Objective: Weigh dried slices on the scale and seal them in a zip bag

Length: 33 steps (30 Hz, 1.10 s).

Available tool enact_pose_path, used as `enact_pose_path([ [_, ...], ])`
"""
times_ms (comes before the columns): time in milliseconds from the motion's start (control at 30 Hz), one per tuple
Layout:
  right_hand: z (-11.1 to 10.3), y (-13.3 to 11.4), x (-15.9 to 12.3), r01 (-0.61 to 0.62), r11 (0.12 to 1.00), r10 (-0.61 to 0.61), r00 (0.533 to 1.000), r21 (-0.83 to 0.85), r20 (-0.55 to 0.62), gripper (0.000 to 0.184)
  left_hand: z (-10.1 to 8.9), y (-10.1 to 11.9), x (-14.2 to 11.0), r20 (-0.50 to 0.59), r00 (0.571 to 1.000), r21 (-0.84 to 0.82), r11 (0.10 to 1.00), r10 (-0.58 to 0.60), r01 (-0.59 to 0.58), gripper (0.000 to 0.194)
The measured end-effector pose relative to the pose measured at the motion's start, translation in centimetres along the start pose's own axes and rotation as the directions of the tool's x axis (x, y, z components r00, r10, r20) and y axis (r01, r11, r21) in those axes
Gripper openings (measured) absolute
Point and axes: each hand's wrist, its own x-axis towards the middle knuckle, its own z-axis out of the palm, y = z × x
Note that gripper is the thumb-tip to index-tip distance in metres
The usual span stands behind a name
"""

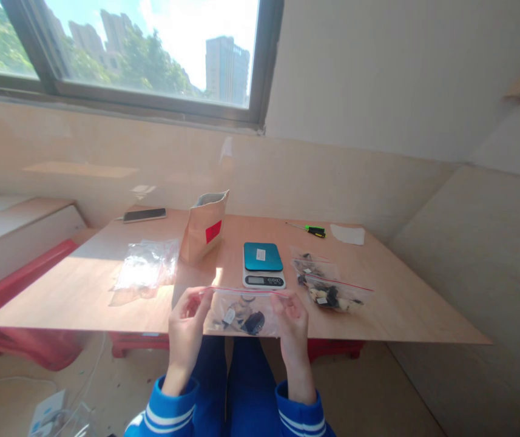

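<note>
A clear zip bag [227, 306] with a red seal strip is stretched between my two hands at the table's front edge. Dark and pale pieces and a small white packet show inside it. My left hand [187, 325] pinches the bag's upper left corner, and my right hand [292, 318] pinches the upper right one. Just behind the bag sits a kitchen scale [263, 258] with a teal top and a small display. To the right lie several filled zip bags [332, 296] with similar pieces inside.
A brown paper pouch [205, 227] with a red label stands open at the top, left of the scale. Flat clear bags [144, 267] lie farther left, near a phone [145, 215]. Toward the back right are a screwdriver [315, 230] and white paper [347, 234].
</note>
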Motion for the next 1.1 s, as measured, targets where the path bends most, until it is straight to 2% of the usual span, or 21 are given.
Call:
enact_pose_path([
  [133,0.21,-0.02,-0.06,-0.048,0.998,0.048,0.999,0.038,-0.008,0.018,0.18,0.07,0.1,0.031,0.999,-0.015,1.0,-0.023,0.024,0.031],
  [233,0.21,-0.04,-0.12,-0.097,0.992,0.095,0.995,0.074,0.034,0.022,0.21,0.09,0.25,0.103,0.993,-0.035,0.998,-0.05,0.054,0.034],
  [467,0.18,-0.31,-0.32,-0.108,0.994,0.102,0.985,0.035,0.138,0.029,0.45,0.41,0.33,0.235,0.971,-0.054,0.997,-0.035,0.049,0.033],
  [767,0.13,0.43,-0.15,-0.081,0.997,0.082,0.99,-0.017,0.118,0.024,0.24,0.31,0.42,0.193,0.981,0.033,0.999,-0.033,0.027,0.029],
  [933,0.06,0.1,-0.14,-0.043,0.996,0.051,0.994,-0.084,0.096,0.022,0.16,0.4,0.39,0.125,0.992,0.018,0.999,0.03,-0.032,0.026],
  [1100,-0.2,0.04,-0.08,0.039,0.984,-0.024,0.996,-0.172,0.09,0.018,0.02,0.38,0.27,0.157,0.986,0.026,0.998,0.046,-0.051,0.023],
])
